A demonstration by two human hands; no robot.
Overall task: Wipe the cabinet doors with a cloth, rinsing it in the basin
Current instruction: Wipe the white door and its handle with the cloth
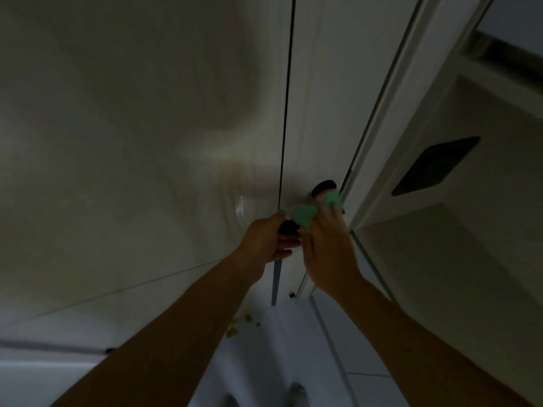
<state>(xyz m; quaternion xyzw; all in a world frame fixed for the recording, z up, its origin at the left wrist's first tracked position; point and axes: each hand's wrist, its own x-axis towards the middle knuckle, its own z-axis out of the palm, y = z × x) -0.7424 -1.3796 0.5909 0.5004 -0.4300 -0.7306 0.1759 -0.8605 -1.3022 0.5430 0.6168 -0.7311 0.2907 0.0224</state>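
I look up at two white overhead cabinet doors, a wide left door (147, 142) and a narrow right door (320, 113), split by a dark vertical gap. My left hand (269, 239) closes around the left door's dark round knob (288, 227) near the gap. My right hand (329, 245) presses a green cloth (305, 214) against the right door low down, just under that door's dark knob (323, 186). Part of the cloth is hidden by my fingers. The basin is not in view.
A white frame edge (390, 113) runs diagonally right of the doors. Beyond it is a pale panel with a dark rectangular patch (435, 165). Below the cabinets is a white wall with small yellow marks (244, 324). The scene is dim.
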